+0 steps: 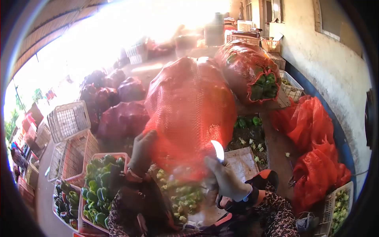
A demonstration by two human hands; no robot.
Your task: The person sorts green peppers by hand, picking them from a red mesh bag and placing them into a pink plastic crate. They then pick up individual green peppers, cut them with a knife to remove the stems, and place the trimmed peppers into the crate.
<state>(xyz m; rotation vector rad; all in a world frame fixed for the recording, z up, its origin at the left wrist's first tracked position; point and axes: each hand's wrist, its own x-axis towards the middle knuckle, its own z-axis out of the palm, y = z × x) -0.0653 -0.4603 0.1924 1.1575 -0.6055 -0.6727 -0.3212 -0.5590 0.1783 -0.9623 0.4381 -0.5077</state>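
A large red mesh sack (pixel 189 94) fills the middle of the view, bulging at its top. My left hand (pixel 142 152), gloved, has its fingers closed on the sack's lower left edge. On the right, my right hand (pixel 226 175), also gloved, grips the sack's lower right edge; a bright, curved white object (pixel 217 151) shows at its fingertips, too glaring to identify. Below the sack and between my arms lie small green and pale pieces (pixel 183 201), partly blurred.
At lower left, crates hold green peppers (pixel 100 189) and dark peppers (pixel 68 203). Behind stand an empty white crate (pixel 69 120) and filled sacks (pixel 122 114). Another sack of peppers (pixel 265 85) lies back right, near loose red mesh (pixel 312 158) and the wall (pixel 319 55).
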